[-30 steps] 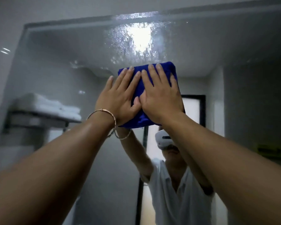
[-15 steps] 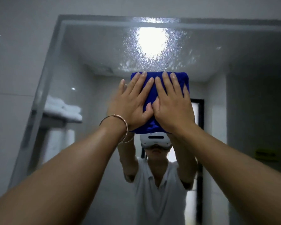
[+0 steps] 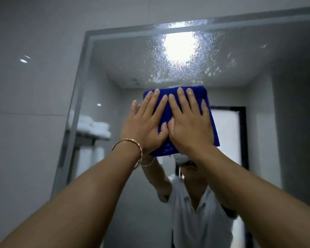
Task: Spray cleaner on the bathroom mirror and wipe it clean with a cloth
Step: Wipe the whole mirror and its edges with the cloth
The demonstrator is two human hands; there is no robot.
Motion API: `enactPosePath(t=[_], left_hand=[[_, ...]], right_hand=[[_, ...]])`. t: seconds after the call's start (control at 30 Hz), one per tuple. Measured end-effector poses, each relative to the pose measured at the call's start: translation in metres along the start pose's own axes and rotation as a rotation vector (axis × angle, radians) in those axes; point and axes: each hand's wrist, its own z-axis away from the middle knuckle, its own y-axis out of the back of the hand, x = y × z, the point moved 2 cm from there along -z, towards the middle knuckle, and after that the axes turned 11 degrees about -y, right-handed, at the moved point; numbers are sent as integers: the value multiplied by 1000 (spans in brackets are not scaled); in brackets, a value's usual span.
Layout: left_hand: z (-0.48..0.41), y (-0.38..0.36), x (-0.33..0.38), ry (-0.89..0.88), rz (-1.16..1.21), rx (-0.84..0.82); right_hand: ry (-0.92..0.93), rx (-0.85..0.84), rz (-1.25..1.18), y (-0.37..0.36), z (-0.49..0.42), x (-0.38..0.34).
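Observed: the blue cloth (image 3: 164, 149) lies flat against the mirror (image 3: 132, 68) at centre frame, just below a patch of spray droplets (image 3: 200, 56) at upper centre (lit by a reflected ceiling lamp). The left hand (image 3: 143, 126) and right hand (image 3: 190, 126) press it side by side. Each grip is open, fingers straight. A bracelet (image 3: 132, 145) circles the left wrist. Folded white towels (image 3: 95, 126) show reflected at centre left.

Bathrm w/ mirror (image 3: 125, 72), tiled wall (image 3: 34, 90), stacked towels (image 3: 95, 126).
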Motion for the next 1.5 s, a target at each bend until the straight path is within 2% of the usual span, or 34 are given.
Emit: enactPosePath(t=[0.3,0.5,0.63,0.77,0.93,1.07,1.2,1.37,1.5], left_hand=[[74,-18,-97,101,0,-23],[104,-26,-181,87,-70,-20],[104,-29,-213,39,-64,-5],[100,-27,-216,-4,-3,16],[108,-22,-202,63,-31,-13],[113,-22,-193,-47,-68,88],[116,-19,-184,-24,75,156],[124,-11,-178,-22,8,34],[128,-4,-172,20,22,-24]], right_hand=[[110,73,-22,-43,0,-114],[120,95,-32,-70,-18,-195],[66,154,-25,-79,-32,-221],[62,164,6,-79,-34,-221],[86,163,-49,-74,-23,-218],[133,194,-146,-71,1,-202],[123,83,-81,-69,12,-196],[76,-84,-73,-60,13,-203],[57,-133,-53,-55,15,-207]])
